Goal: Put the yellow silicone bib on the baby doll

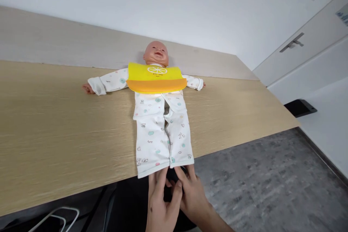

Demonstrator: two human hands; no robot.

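Observation:
A baby doll (pixel 156 52) lies on its back, arms spread, head toward the wall. It wears a yellow bib (pixel 154 79) with an orange lower pocket, and a white printed top (pixel 148 104). White printed trousers (pixel 152 141) cover its legs, their cuffs at the table's front edge; the feet are hidden. My left hand (pixel 161 203) reaches up to the left cuff, fingers stretched out with tips hidden under the hem, thumb apart. My right hand (pixel 194 195) does the same at the right cuff. No grip on the cloth shows.
The doll rests on a wooden table (pixel 67 127) with a pale strip (pixel 67 40) along the wall. A black phone-like object (pixel 300 108) shows beyond the right edge. White cable-like loops (pixel 63 210) hang at lower left. Grey floor (pixel 266 181) and a door handle (pixel 292 42) are at right.

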